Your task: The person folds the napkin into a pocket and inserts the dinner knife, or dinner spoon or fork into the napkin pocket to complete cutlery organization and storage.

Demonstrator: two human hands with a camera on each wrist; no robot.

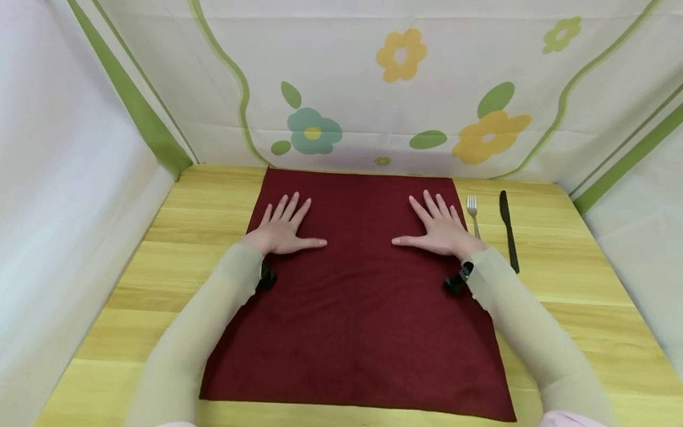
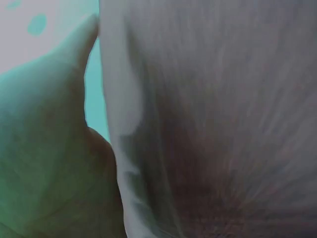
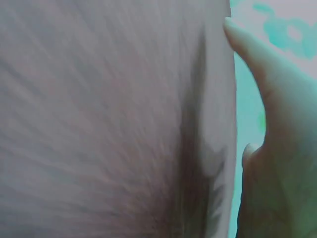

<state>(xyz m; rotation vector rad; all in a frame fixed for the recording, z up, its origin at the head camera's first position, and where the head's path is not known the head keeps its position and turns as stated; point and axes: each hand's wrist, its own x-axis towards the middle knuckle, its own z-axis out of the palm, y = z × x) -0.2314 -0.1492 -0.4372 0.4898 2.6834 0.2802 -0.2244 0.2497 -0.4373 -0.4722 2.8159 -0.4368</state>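
Note:
A dark red cloth [image 1: 352, 332] lies spread on the wooden table, with faint wrinkles across its middle. On its upper left part my left hand [image 1: 283, 230] rests palm down, fingers spread and straight. My right hand [image 1: 440, 230] lies the same way on the upper right part, its thumb pointing inward. Neither hand holds anything. In the left wrist view the cloth [image 2: 223, 99] fills the right side, beside the left hand [image 2: 44, 148]. The right wrist view has the cloth [image 3: 99, 109] on the left and the right hand [image 3: 285, 134] at the right edge.
Right of the cloth, a fork [image 1: 472, 212] and a black knife [image 1: 508, 231] lie on the wooden table [image 1: 565, 332]. White curtains with printed flowers [image 1: 363, 107] stand behind and at both sides. A small black device [image 1: 456, 281] is strapped at each wrist.

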